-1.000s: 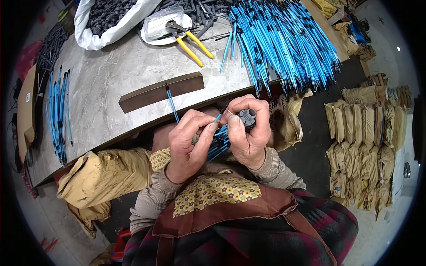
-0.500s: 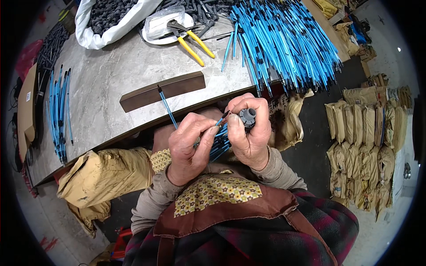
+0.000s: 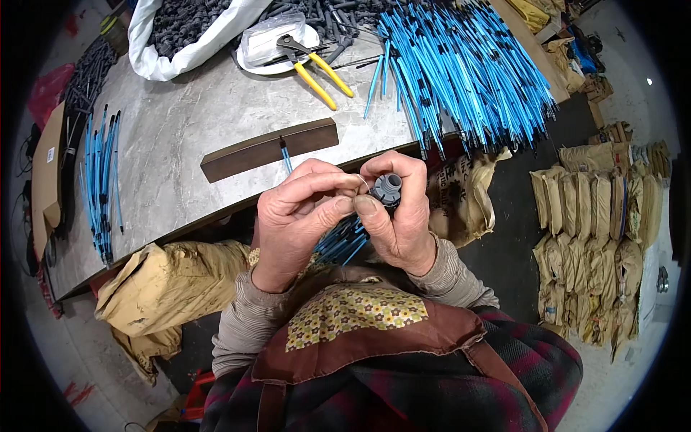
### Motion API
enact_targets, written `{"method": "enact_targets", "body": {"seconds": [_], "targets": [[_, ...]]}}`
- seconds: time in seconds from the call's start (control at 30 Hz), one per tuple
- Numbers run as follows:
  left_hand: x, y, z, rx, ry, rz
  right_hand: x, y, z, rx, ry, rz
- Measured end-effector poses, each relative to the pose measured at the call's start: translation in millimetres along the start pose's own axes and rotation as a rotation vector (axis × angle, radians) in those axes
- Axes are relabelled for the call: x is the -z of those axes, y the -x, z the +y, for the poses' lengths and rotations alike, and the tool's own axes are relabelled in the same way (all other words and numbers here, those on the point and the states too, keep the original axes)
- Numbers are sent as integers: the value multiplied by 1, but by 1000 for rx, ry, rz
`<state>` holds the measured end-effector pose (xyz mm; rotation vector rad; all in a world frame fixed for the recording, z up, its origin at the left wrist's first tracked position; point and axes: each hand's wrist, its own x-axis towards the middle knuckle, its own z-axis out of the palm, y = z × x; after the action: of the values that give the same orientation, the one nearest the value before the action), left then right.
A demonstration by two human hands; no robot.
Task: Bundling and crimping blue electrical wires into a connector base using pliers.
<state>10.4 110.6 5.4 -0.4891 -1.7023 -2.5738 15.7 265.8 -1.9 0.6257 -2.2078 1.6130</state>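
In front of my chest both hands are brought together, fingertips almost touching. My right hand (image 3: 401,219) is closed around a dark grey ribbed plastic fitting (image 3: 386,189) with a round open end facing up. My left hand (image 3: 299,209) pinches with thumb and fingers; a thin pale strand (image 3: 366,181) curves from its fingertips toward the right fingers. Below the hands lies a bunch of blue rods with black ends (image 3: 342,241), partly covered by them. Just beyond the left hand, one or two blue rods (image 3: 286,157) lean against a dark brown block (image 3: 270,147) on the table.
A large pile of blue rods (image 3: 468,79) covers the table's far right; a smaller bundle (image 3: 101,187) lies left. Yellow-handled pliers (image 3: 317,72) rest by a white plate (image 3: 277,66). Behind is a white sack (image 3: 147,61) of dark parts. Stacked brown packages (image 3: 586,245) stand right.
The blue rod end that showed between my fingertips is out of sight. My left hand has moved up against the right, and the pale strand now shows as a loop between them.
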Motion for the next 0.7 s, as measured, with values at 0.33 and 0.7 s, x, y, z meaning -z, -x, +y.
{"method": "enact_targets", "body": {"seconds": [0.33, 0.7], "targets": [[0, -7, 0, 136, 259, -18, -3, -3, -4, 6, 146, -28], [-13, -11, -9, 22, 378, 200, -12, 11, 0, 59, -125, 71]]}}
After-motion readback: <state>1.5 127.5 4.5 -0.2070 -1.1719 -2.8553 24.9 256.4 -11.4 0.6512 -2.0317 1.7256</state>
